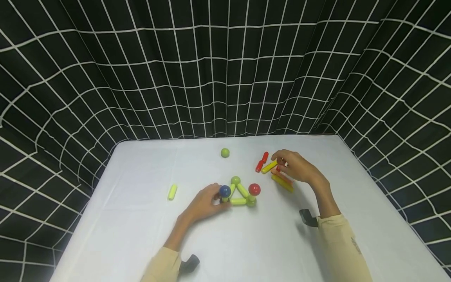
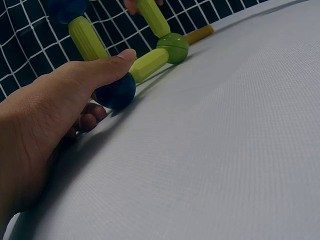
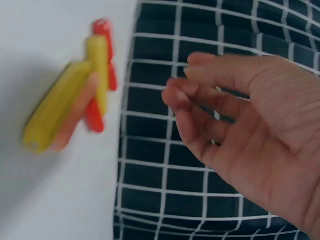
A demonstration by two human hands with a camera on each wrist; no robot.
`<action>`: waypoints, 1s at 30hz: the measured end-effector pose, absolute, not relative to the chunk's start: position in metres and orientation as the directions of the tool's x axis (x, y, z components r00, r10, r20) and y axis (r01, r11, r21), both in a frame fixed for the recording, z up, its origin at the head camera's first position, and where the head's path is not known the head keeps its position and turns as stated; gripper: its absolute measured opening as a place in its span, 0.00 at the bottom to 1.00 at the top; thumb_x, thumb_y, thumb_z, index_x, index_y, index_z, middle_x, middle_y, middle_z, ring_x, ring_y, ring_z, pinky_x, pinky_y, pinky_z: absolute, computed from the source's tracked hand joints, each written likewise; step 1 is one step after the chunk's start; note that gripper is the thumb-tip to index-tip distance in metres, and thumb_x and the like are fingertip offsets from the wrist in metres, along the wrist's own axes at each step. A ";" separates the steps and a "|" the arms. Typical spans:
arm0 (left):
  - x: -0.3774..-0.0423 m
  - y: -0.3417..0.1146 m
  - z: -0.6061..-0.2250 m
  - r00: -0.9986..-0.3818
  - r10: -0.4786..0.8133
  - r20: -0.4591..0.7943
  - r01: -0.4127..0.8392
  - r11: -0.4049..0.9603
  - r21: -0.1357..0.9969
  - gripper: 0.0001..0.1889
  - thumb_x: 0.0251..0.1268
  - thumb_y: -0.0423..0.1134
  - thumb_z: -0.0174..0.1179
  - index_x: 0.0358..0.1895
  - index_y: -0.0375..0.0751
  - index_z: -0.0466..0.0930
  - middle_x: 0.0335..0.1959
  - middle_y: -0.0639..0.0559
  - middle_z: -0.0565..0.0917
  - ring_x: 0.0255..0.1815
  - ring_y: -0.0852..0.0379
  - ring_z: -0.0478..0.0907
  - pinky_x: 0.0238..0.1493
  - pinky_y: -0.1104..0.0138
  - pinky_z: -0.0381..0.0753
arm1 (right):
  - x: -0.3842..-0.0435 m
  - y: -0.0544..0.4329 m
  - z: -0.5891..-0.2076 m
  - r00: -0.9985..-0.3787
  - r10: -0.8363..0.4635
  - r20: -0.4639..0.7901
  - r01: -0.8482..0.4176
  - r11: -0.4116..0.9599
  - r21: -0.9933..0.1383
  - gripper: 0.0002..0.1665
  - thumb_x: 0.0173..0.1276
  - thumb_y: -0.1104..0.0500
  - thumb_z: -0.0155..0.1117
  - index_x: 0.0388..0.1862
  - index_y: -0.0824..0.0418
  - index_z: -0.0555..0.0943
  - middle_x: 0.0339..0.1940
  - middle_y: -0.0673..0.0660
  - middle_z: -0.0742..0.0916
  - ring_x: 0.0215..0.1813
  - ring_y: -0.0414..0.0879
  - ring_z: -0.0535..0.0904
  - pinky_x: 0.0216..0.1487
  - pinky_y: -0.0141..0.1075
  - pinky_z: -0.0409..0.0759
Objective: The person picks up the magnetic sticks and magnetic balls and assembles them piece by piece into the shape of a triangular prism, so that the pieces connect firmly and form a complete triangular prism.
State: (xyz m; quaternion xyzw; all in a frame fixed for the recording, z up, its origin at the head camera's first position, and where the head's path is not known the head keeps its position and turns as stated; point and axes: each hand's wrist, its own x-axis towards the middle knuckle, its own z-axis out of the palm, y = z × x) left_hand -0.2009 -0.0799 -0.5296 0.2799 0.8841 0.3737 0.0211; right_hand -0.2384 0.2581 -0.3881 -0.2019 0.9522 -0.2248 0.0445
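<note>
My left hand (image 1: pixel 204 203) grips a corner of a ball-and-rod model. In the left wrist view its thumb lies over the lower blue ball (image 2: pixel 116 92). An upright yellow-green rod (image 2: pixel 87 37) rises there to another blue ball (image 1: pixel 225 191). Yellow-green rods (image 1: pixel 238 201) form a triangle with green balls (image 1: pixel 235 180) at its other corners; a red ball (image 1: pixel 254 189) tops one. My right hand (image 1: pixel 295 166) hovers over loose rods, its fingers loosely bent with nothing between them in the right wrist view. Below it are yellow rods (image 3: pixel 57 107), an orange rod (image 3: pixel 75 117) and red rods (image 3: pixel 94 117).
A loose green ball (image 1: pixel 225 152) lies toward the back of the white table (image 1: pixel 141 164). One yellow-green rod (image 1: pixel 172 192) lies apart on the left. Two red rods (image 1: pixel 259 166) sit left of the right hand. A black gridded curtain (image 1: pixel 211 70) surrounds the back and sides.
</note>
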 end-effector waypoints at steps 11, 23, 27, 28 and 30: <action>-0.203 -0.080 -0.530 -0.849 0.500 0.170 0.468 0.562 0.682 0.17 0.66 0.63 0.68 0.47 0.61 0.78 0.37 0.66 0.77 0.40 0.66 0.74 0.48 0.69 0.78 | -0.265 0.279 -0.435 -0.968 -0.208 -0.143 -0.157 0.940 -0.304 0.23 0.69 0.71 0.68 0.63 0.66 0.82 0.62 0.69 0.83 0.63 0.65 0.79 0.69 0.62 0.77; -0.202 -0.080 -0.533 -0.854 0.494 0.164 0.460 0.569 0.681 0.17 0.65 0.63 0.69 0.46 0.60 0.78 0.37 0.66 0.78 0.40 0.66 0.74 0.49 0.69 0.79 | -0.265 0.291 -0.442 -0.970 -0.186 -0.155 -0.180 0.982 -0.050 0.10 0.65 0.72 0.69 0.44 0.63 0.85 0.36 0.59 0.84 0.38 0.54 0.77 0.47 0.48 0.82; -0.202 -0.081 -0.533 -0.852 0.496 0.167 0.463 0.566 0.682 0.17 0.65 0.63 0.68 0.46 0.60 0.78 0.37 0.65 0.77 0.40 0.66 0.74 0.48 0.69 0.78 | -0.256 0.292 -0.439 -0.976 -0.156 -0.154 -0.148 0.987 -0.061 0.08 0.66 0.69 0.71 0.43 0.68 0.84 0.32 0.60 0.84 0.35 0.53 0.76 0.45 0.46 0.83; -0.202 -0.081 -0.534 -0.851 0.497 0.169 0.466 0.566 0.680 0.17 0.65 0.63 0.68 0.46 0.60 0.78 0.37 0.65 0.77 0.39 0.65 0.74 0.47 0.69 0.78 | -0.253 0.290 -0.436 -0.978 -0.158 -0.135 -0.148 0.986 -0.078 0.09 0.66 0.69 0.72 0.44 0.68 0.84 0.32 0.60 0.84 0.35 0.53 0.77 0.46 0.46 0.84; -0.202 -0.081 -0.535 -0.847 0.500 0.178 0.476 0.566 0.673 0.17 0.66 0.63 0.68 0.46 0.60 0.78 0.36 0.64 0.77 0.39 0.66 0.73 0.46 0.70 0.78 | -0.242 0.282 -0.425 -0.981 -0.171 -0.091 -0.156 0.976 -0.150 0.13 0.64 0.68 0.74 0.47 0.70 0.84 0.36 0.61 0.87 0.38 0.53 0.79 0.49 0.48 0.86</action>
